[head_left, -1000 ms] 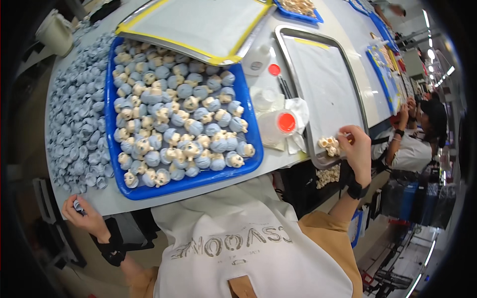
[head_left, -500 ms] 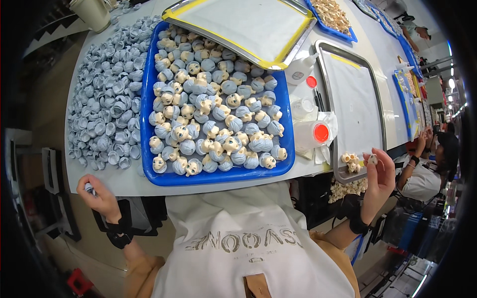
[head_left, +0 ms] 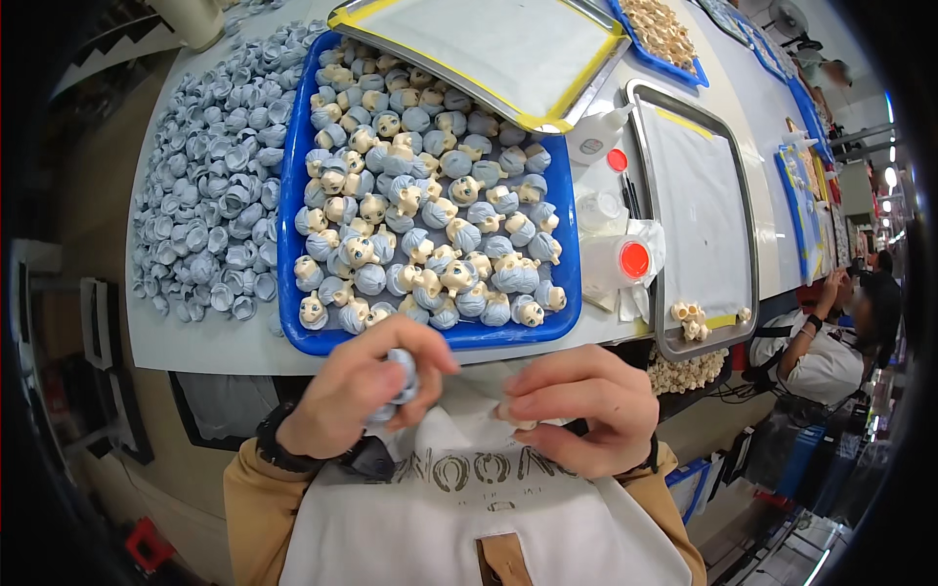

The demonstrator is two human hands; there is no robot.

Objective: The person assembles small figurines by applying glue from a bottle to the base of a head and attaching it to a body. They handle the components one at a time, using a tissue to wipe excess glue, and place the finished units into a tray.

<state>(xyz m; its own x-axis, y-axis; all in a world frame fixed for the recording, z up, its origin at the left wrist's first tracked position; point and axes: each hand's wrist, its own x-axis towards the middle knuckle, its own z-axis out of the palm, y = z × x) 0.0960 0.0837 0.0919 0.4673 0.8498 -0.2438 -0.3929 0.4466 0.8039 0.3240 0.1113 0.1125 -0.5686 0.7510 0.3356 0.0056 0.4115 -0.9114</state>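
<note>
- Head view: the left hand [head_left: 357, 396] curls around a blue-gray piece [head_left: 403, 371].
- The right hand [head_left: 594, 405] pinches a small pale piece [head_left: 516, 423], mostly hidden.
- Both pieces are apart, near the blue tray [head_left: 566, 230], on the person's side.
- A soft pinch and steady hands seem best.

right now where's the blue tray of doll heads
In the head view, the blue tray is left of centre on the white table, right of the blue-grey hair pieces and beyond the left hand.

The blue tray [head_left: 518, 337] is glossy plastic — grey-blue shells [head_left: 220, 195] matt.
</note>
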